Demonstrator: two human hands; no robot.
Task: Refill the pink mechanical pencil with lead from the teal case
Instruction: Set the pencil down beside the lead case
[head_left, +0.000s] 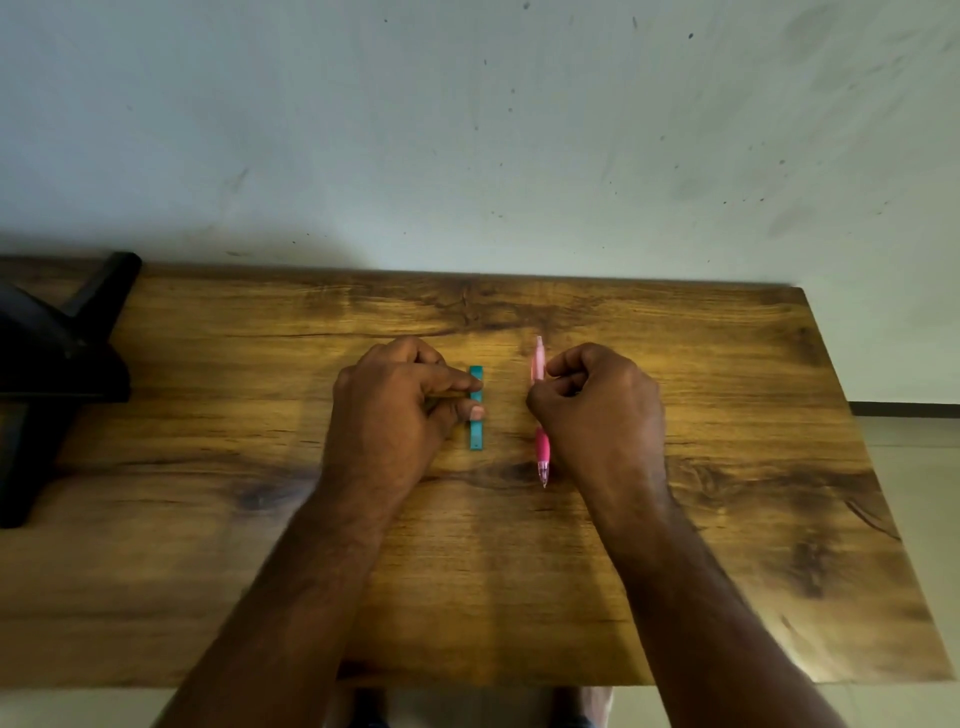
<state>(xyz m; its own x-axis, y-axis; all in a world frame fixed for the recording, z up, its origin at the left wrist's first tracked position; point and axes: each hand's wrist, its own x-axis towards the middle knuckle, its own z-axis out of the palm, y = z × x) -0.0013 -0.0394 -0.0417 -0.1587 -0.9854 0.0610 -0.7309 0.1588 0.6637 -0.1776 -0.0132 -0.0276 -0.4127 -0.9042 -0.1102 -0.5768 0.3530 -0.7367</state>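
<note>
- The fingers (470, 384) of the left hand (395, 410) are curled, with the forefinger tip and the thumb tip set against the left edge of the teal case (476, 431) — a narrow pinch at its middle.
- The teal case lies flat on the desk (727, 519), long axis running away from the person, its near end showing below the thumb and its far end above the forefinger.
- The right hand (597, 410) is curled too, its fingers (563, 387) closed round the middle of the pink mechanical pencil (542, 447); whether the grip is firm or only resting I cannot tell.
- The pink mechanical pencil lies nearly parallel to the case, just to its right, the two near each other but apart. Its clear tip points toward the person, the dark pink grip section sits just past the tip, and the paler far end sticks out beyond the knuckles.
- Both forearms reach in from the near edge of the desk, and both hands sit close to the middle of the wooden top.
- At the left edge of the desk stands a dark object (47, 374) — partly cut off, so what it is I cannot tell.
- Behind the desk rises a pale wall (467, 130) with small dark marks; pale floor shows at the right and along the near edge.
</note>
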